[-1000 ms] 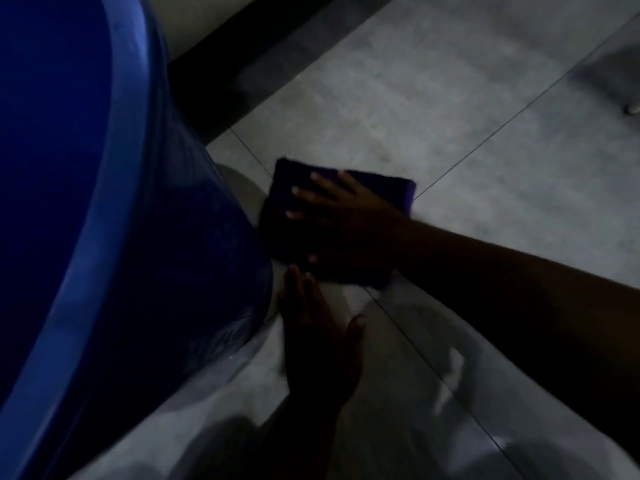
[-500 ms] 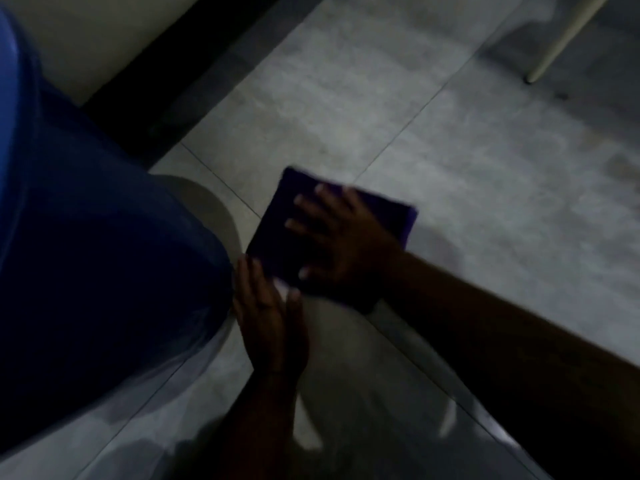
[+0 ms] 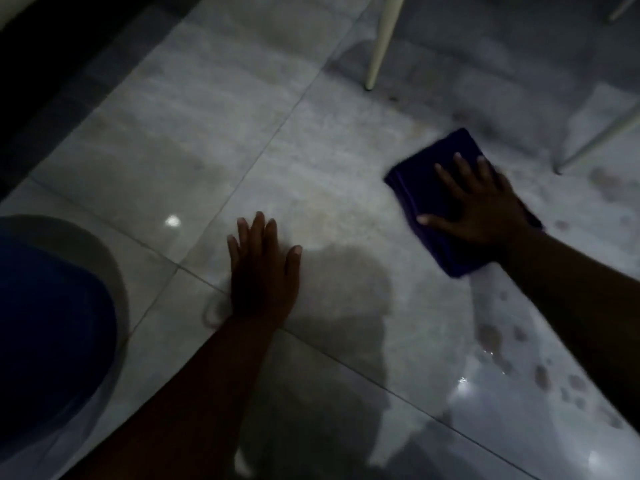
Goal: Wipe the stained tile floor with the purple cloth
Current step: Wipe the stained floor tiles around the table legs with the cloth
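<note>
I see my right hand [image 3: 481, 206] pressed flat on the purple cloth [image 3: 429, 188], fingers spread and palm down, not clenched around it; the folded cloth lies on the tile floor [image 3: 311, 161] at the right of the view, showing beyond my fingertips and to the thumb side, with a strip under the wrist. My left hand [image 3: 263, 268] lies open and flat on the bare floor, holding nothing, well apart from the cloth and across a grout line. Dark stains [image 3: 540, 375] dot the glossy tile near my right forearm, and more sit just right of the cloth; in this dim light I take them for wet spots, though I cannot be sure. Two pale furniture legs [image 3: 381, 43] stand beyond the cloth; a blue tub [image 3: 52, 327] fills the lower left corner.
</note>
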`<action>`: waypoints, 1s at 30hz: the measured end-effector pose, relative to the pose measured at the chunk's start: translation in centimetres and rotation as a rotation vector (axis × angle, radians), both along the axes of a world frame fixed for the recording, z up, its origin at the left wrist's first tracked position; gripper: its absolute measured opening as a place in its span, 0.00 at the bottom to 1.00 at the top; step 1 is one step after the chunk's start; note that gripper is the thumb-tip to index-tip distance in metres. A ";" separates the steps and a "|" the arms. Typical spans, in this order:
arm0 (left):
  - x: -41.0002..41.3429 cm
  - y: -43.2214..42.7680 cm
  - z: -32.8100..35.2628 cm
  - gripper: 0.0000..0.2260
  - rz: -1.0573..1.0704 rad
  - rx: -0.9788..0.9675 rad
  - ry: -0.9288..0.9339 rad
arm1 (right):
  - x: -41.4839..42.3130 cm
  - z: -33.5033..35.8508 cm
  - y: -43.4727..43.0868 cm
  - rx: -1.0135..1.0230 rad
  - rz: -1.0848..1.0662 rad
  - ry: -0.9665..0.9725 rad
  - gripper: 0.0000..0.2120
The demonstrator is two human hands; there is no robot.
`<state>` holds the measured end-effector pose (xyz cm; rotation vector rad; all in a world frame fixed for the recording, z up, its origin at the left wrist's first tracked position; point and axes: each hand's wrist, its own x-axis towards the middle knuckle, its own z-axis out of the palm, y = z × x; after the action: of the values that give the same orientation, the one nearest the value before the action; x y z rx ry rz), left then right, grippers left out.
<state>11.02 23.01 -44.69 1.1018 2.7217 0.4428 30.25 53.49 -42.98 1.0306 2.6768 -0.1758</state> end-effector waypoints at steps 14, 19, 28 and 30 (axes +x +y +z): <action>-2.7 9.8 -0.6 0.30 -0.143 -0.063 0.089 | 9.1 -0.4 -4.4 -0.090 0.592 0.143 0.41; -5.4 11.9 -1.3 0.30 -0.163 -0.145 0.152 | 0.0 -1.3 5.7 -0.009 0.101 0.122 0.40; -5.3 12.7 -1.6 0.33 -0.109 -0.100 0.131 | -12.5 -2.4 3.8 -0.041 0.500 0.089 0.43; -5.4 12.8 -1.6 0.34 -0.112 -0.113 0.125 | -8.1 -2.2 4.3 -0.066 0.656 0.098 0.43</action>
<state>5.61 35.85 -46.31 1.2827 2.7333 0.2071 22.14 57.83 -45.17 0.0914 2.9081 -0.1798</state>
